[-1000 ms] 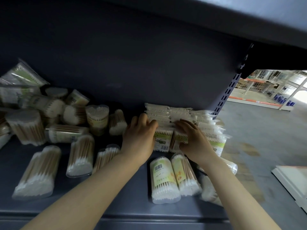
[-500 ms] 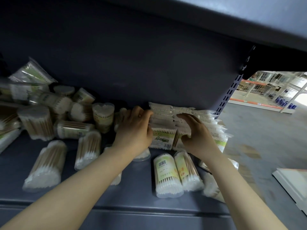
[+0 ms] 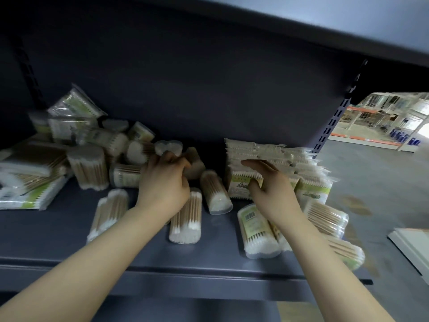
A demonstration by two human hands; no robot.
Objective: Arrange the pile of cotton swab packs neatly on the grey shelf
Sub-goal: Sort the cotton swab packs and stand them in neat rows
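Observation:
On the grey shelf [image 3: 69, 240], a neat stack of flat cotton swab packs [image 3: 267, 149] stands at the back right. My right hand [image 3: 269, 184] holds the stack's front pack, fingers laid over its top and thumb on its green label. A loose pile of tub-shaped packs [image 3: 92, 168] and flat bags [image 3: 27, 189] fills the left. My left hand [image 3: 164, 184] is at the pile's right edge, fingers curled round a tub pack [image 3: 195, 163]. More tubs lie loose at the front [image 3: 185, 219], [image 3: 216, 194], [image 3: 255, 233].
A slotted upright [image 3: 334, 126] marks the shelf's right end, and several packs [image 3: 329, 217] lie close to that edge. Another shelf [image 3: 348, 19] hangs overhead. Beyond are the concrete floor [image 3: 376, 177] and a white board [image 3: 413, 245].
My left hand has left the flat stack and moved left to the loose pile, curling onto a tub pack. My right hand stays on the stack. The view has shifted left.

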